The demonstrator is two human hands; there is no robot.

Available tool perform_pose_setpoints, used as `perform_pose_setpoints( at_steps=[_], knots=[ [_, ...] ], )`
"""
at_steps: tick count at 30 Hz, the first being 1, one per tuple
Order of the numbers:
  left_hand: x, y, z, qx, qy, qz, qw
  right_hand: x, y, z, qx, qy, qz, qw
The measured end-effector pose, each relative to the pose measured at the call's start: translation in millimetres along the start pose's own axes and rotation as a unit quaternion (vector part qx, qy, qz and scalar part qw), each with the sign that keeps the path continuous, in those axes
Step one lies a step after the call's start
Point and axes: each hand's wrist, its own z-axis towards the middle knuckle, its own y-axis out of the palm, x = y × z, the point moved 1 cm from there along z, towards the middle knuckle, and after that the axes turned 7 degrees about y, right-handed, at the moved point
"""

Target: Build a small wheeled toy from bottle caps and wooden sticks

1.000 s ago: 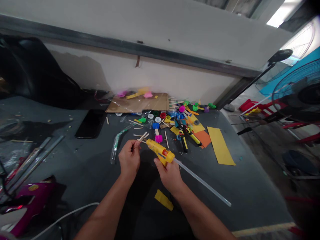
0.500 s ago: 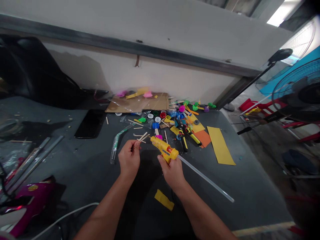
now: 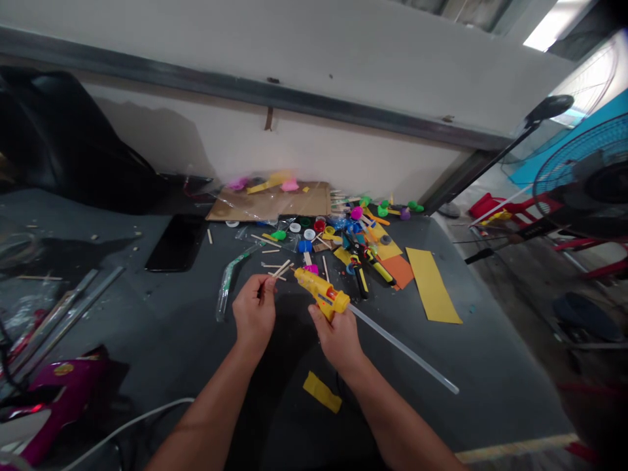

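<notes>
My left hand (image 3: 255, 310) pinches thin wooden sticks (image 3: 281, 268) between thumb and fingers, their free ends pointing up and right. My right hand (image 3: 338, 333) is wrapped round the grip of a yellow glue gun (image 3: 318, 289). The gun's nozzle points up-left and is close to the sticks; whether it touches them I cannot tell. A long clear glue stick (image 3: 407, 352) sticks out of the gun's back end, down to the right. Beneath my hands, a small yellow piece (image 3: 322, 392) lies on the dark table (image 3: 186, 347).
Behind my hands are colored caps (image 3: 320, 226), pliers (image 3: 360, 278) and cardboard (image 3: 265, 204). Yellow paper (image 3: 432, 286) lies right; a black phone (image 3: 177, 243) and bent clear tube (image 3: 226, 284) lie left. A magenta tool (image 3: 73, 392) with a cable sits at lower left. A fan (image 3: 598, 176) stands right.
</notes>
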Motion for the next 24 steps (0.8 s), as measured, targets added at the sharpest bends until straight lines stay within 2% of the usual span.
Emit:
perform_pose_setpoints(
  at_steps=[10, 17, 21, 24],
  knots=[
    [-0.3, -0.2, -0.2, -0.002, 0.002, 0.002, 1.000, -0.6, -0.2, 0.7, -0.012, 0.007, 0.016, 1.000],
    [1.1, -0.4, 0.9, 0.001, -0.031, -0.011, 0.999, -2.3, 2.8, -2.0, -0.030, 0.009, 0.029, 0.999],
    [2.5, 0.5, 1.8, 0.008, -0.072, -0.065, 0.995, -2.4, 0.3, -0.4, -0.028, 0.027, 0.061, 0.997],
    [1.1, 2.9, 2.8, 0.015, -0.104, -0.129, 0.986, -0.8, 3.3, -1.0, -0.074, 0.079, 0.141, 0.984]
  ],
)
